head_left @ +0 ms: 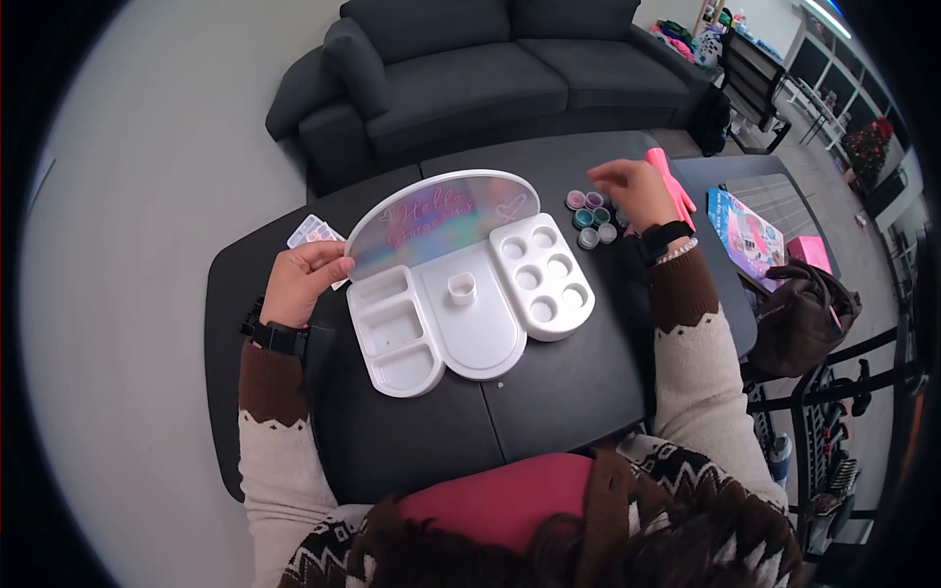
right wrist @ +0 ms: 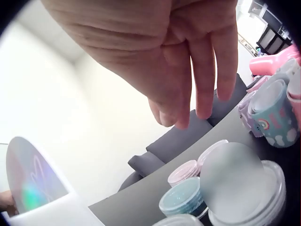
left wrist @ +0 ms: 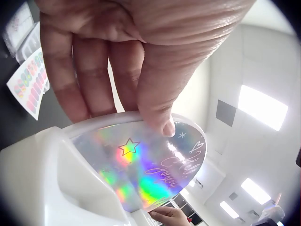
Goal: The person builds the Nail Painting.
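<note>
A white plastic vanity tray (head_left: pixel 480 338) sits on the black table, with a small round white cup (head_left: pixel 462 287) at its middle. Along its back stands a curved holographic panel (head_left: pixel 441 211) with pink lettering. My left hand (head_left: pixel 306 279) pinches the panel's left edge; the left wrist view shows the thumb on the printed face and the fingers behind. To the right, my right hand (head_left: pixel 637 191) hovers beside a cluster of small glitter pots (head_left: pixel 584 219). Its fingers point loosely down in the right wrist view, holding nothing, above a teal pot (right wrist: pixel 181 195).
Nail sticker sheets (left wrist: pixel 29 82) lie behind my left hand. A pink toy hair dryer (head_left: pixel 670 181) and patterned rolled strips (right wrist: pixel 273 113) are past the pots. Further right are a printed box (head_left: pixel 750 235) and a dark bag (head_left: pixel 804 318). A grey sofa (head_left: pixel 470 83) stands behind the table.
</note>
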Available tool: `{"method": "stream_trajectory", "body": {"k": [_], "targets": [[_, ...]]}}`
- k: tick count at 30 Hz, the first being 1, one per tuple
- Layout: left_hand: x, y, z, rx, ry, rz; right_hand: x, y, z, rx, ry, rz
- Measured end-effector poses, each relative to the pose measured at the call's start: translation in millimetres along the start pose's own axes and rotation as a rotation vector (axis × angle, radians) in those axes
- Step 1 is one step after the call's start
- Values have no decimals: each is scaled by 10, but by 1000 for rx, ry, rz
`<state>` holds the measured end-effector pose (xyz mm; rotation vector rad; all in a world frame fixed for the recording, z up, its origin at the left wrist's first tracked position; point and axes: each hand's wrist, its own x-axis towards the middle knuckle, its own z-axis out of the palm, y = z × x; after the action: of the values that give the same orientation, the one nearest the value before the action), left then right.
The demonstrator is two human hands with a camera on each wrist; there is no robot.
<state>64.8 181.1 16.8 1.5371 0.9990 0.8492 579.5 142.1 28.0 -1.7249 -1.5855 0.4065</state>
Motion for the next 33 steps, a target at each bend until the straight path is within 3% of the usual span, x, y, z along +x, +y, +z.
{"method": "stream_trajectory", "body": {"k": [2,6,8,10,11,13,16,18,33], "targets": [[-57,4,-1,43,8,2,15,-51,4,-261,14,-153],[-231,-139,50,-62,93,52,-46,-331,197,-466,-87,25],[-291,-226,95,-208,167,32,-74,-360,277,-444,-63,17],[-321,-292,102,-209,198,41,-42,-282,336,-552,1,-173],[-339,-294,128,-250,209,36,-132,-436,345,-480,95,-208],[-371,-339,172,-314,238,36,-251,-774,324,-231,81,-205],[-370,-388,226,-364,244,33,-483,-1211,388,-48,-47,-349],[-373,-380,257,-430,232,31,-620,-1353,528,-149,-74,-436],[-326,-578,262,-589,199,52,-606,-1318,754,-293,-162,-339]]}}
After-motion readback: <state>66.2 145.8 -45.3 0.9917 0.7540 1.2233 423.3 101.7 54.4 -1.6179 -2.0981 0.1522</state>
